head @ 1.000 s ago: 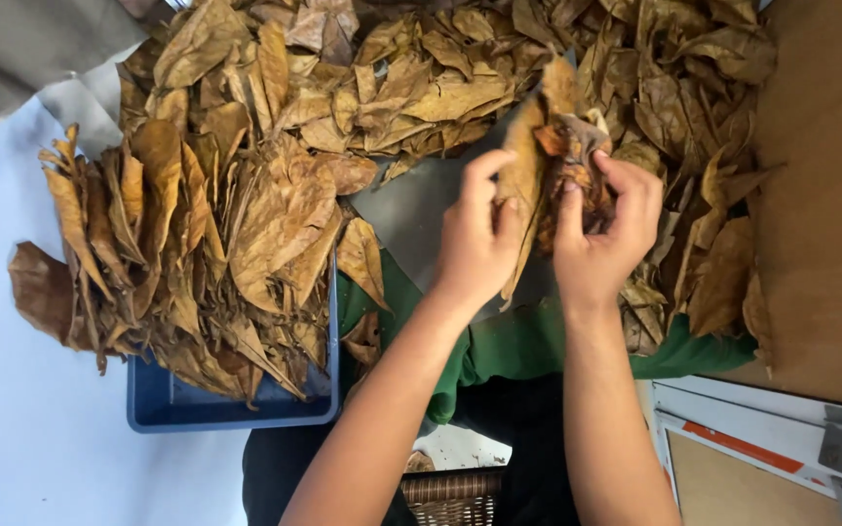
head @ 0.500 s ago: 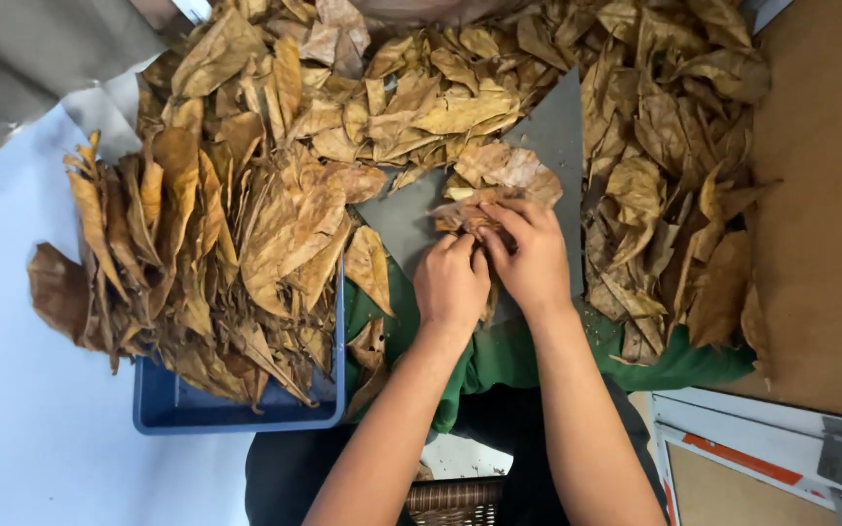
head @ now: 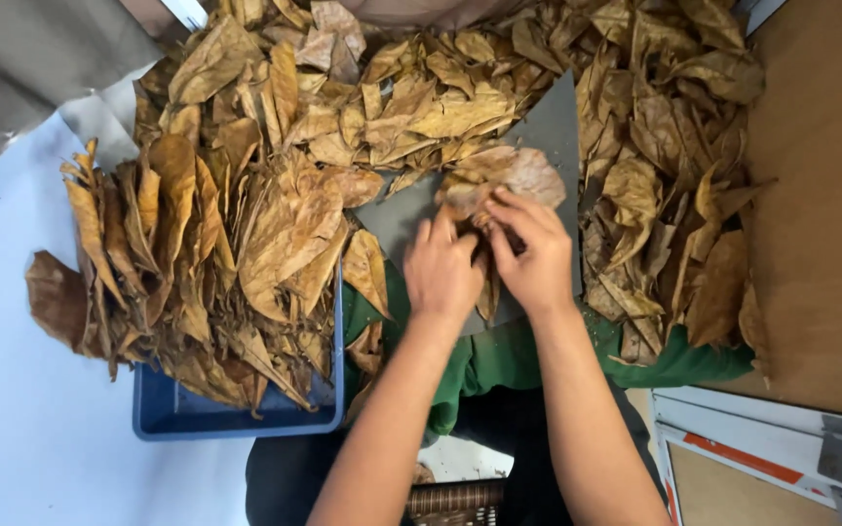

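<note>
While both hands are kept close together over the grey sheet (head: 548, 127), a crumpled dry brown leaf (head: 504, 175) is worked between them at the centre of the worktop. Left hand (head: 443, 271): fingers curled down, tips on the leaf's lower edge. Right hand (head: 533, 251): fingers bent and pinched on the leaf, grip partly hidden by the knuckles. Sorted leaves (head: 207, 253) are stacked over a blue tray (head: 236, 414) on the left, well apart from the hands. A loose leaf heap (head: 665, 166) is spread along the top and right. Green cloth (head: 694, 365) is seen under the sheet's near edge
</note>
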